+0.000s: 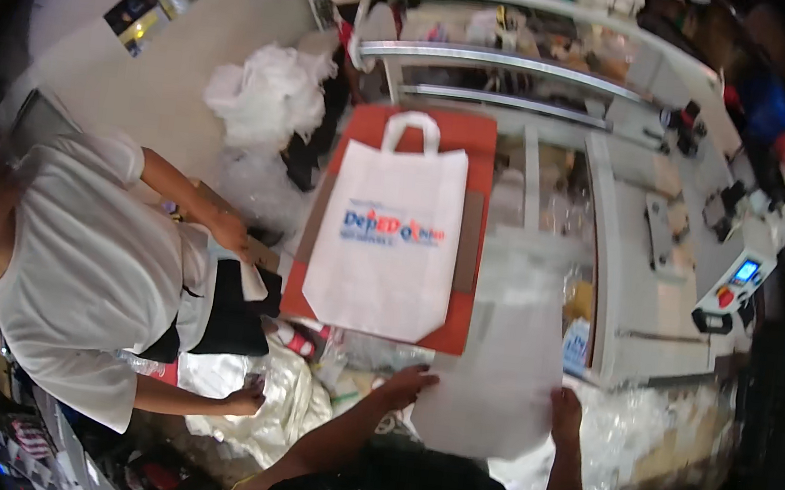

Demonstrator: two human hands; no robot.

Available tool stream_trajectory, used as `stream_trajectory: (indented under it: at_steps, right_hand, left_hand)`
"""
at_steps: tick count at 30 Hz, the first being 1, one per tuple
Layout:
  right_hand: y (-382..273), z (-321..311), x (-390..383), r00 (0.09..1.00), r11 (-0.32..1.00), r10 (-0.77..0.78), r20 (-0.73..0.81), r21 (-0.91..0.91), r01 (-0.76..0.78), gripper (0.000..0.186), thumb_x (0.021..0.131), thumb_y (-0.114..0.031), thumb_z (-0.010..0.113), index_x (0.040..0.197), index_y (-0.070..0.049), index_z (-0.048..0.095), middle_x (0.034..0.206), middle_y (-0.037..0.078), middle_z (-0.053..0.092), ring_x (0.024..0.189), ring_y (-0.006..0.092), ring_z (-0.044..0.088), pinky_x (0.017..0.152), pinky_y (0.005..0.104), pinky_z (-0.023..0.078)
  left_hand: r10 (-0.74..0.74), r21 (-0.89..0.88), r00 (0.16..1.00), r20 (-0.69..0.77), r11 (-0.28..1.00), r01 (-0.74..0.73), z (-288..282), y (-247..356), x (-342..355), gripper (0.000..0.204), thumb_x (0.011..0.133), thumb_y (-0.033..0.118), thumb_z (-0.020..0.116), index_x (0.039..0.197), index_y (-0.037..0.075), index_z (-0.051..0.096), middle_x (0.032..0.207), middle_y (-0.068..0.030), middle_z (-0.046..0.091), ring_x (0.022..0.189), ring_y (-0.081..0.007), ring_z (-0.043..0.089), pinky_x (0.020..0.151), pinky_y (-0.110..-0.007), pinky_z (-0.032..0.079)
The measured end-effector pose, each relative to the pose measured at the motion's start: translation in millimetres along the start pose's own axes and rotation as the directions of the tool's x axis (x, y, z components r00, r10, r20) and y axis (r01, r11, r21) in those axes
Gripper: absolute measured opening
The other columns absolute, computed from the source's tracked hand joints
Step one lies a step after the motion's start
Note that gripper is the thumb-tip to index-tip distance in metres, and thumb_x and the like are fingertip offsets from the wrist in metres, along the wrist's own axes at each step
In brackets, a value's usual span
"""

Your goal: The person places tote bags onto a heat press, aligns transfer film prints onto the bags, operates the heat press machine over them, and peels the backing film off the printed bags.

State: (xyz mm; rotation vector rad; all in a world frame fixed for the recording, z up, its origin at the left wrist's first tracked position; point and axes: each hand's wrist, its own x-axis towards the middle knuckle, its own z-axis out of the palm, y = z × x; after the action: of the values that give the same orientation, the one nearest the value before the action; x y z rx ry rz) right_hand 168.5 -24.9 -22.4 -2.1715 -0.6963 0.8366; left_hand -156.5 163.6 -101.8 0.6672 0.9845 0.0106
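Between my two hands hangs a pale, slightly blurred white sheet [493, 382], perhaps thin fabric or film; its exact kind is not clear. My left hand [408, 386] grips its left edge, with the fingers closed. On the right edge, my right hand [565, 412] is closed in the same way. Just beyond my left hand, a white tote bag [377, 292] with a loop handle and blue and red print lies flat on a reddish-brown board [458, 325]. The sheet's left edge is close to the board's near right corner.
On the left stands a co-worker [91, 259] in a white shirt, one arm toward the board. A machine frame with metal rails [520, 63] spans the back; its control box [736, 274] is at right. Crumpled white material [274, 96] is piled behind, and plastic wrap [621, 445] lies below right.
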Motion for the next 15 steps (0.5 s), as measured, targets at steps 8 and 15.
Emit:
stream_trajectory:
  at_steps: [8,15]
  right_hand:
    - [-38,-7,-12,0.989,0.87,-0.147,0.027,0.479,0.116,0.042,0.093,-0.015,0.058,0.133,-0.005,0.052,0.09,0.004,0.062,0.076,0.0098,0.053,0.068,0.0262,0.046]
    - [-57,-10,12,0.933,0.884,-0.346,-0.101,0.297,0.36,0.025,0.092,-0.014,0.058,0.112,-0.002,0.067,0.094,0.005,0.067,0.085,0.0112,0.059,0.076,0.0269,0.048]
  left_hand:
    - [0.342,0.047,0.912,-0.227,0.939,-0.34,17,39,-50,0.057,0.089,0.018,0.066,0.138,0.003,0.041,0.101,-0.0128,0.064,0.088,-0.0201,0.062,0.075,-0.034,0.053]
    - [0.405,0.157,0.893,-0.197,0.912,-0.379,32,45,-64,0.034,0.094,0.018,0.058,0.125,0.004,0.058,0.098,-0.0059,0.062,0.081,-0.0121,0.057,0.073,-0.029,0.05]
